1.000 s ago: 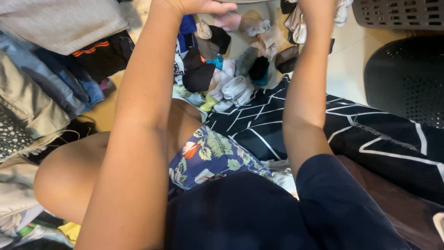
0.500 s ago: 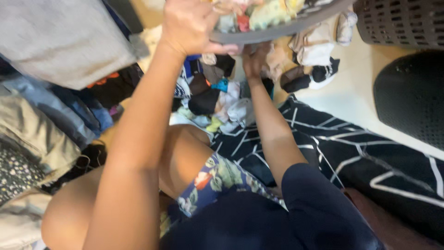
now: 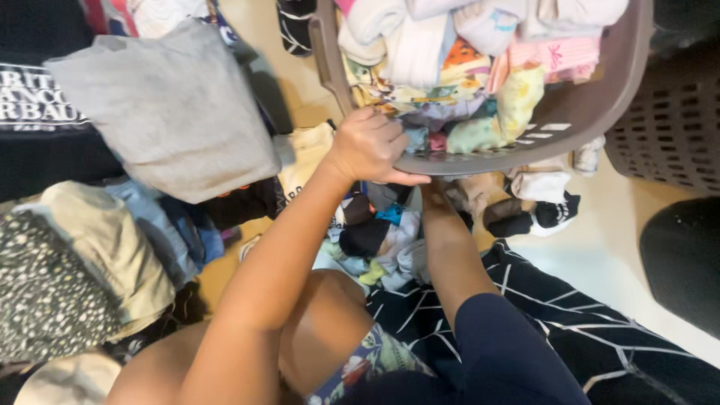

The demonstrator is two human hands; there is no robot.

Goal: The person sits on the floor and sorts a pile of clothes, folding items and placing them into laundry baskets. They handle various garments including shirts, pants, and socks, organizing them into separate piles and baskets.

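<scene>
Big grey-brown laundry basket up top, tipped, full of small folded clothes in pink, white, yellow and orange

Left of the basket, a folded grey cloth on top of piled-up clothes, with a speckled cloth lower down on that side

Below the basket, a black rug with white lines on the pale floor

Right of the basket, a darker basket with holes

Under the basket's near rim, a heap of socks in black, white, blue and yellow, plus a black-and-white pair a bit to the right

Left hand on the near rim of the basket, fingers curled tight over the edge, thumb below, holding it

Right hand hidden under the basket, only the right arm showing, reaching up from below; cannot tell how those fingers are
</scene>
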